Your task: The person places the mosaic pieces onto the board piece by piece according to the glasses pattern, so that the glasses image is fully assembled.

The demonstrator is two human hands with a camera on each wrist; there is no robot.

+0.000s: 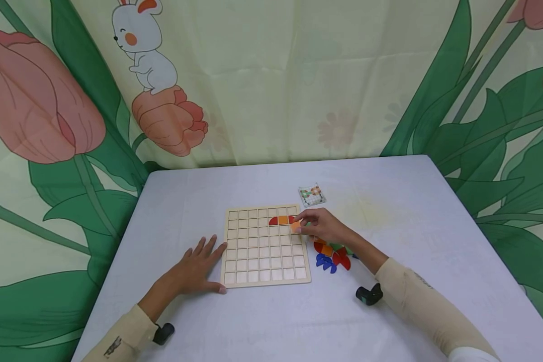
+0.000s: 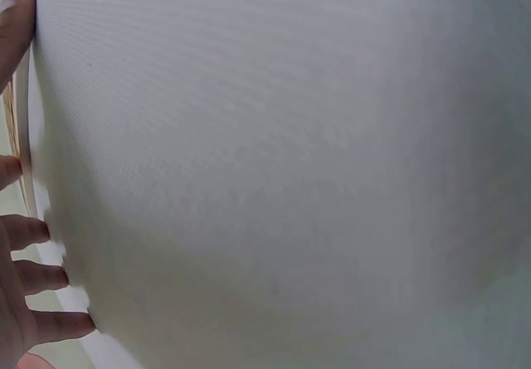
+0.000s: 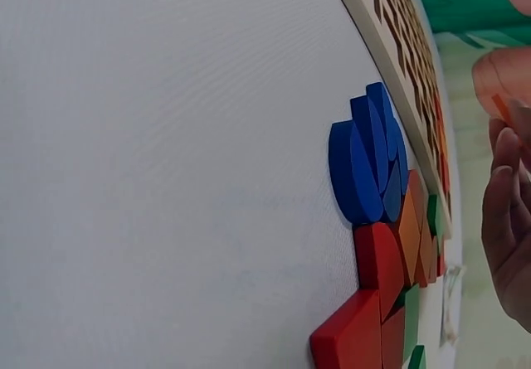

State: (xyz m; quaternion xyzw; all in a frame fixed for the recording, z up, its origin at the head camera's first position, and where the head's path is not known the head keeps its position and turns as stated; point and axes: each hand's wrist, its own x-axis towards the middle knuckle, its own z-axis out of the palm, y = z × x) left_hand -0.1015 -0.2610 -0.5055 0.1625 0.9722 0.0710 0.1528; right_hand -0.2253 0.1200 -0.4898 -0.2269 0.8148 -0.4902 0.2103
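A wooden grid board (image 1: 262,249) lies on the table, its square cells framed by thin slats. In its upper right part sit a red rounded piece (image 1: 273,221), an orange square (image 1: 283,220) and another red piece (image 1: 291,219) in a row. My right hand (image 1: 323,224) pinches an orange square block (image 1: 295,228) over the board's right edge, just below that row. My left hand (image 1: 198,269) lies spread at the board's left side, thumb and a fingertip at its edge. In the left wrist view, fingers (image 2: 58,326) stretch out over the cloth.
Right of the board lies a pile of loose blocks, with blue pieces (image 1: 327,263), red pieces (image 1: 342,259) and green ones, partly under my right forearm. A small patterned card (image 1: 312,195) lies behind the board. The white-clothed table (image 1: 389,201) meets a printed curtain (image 1: 271,80).
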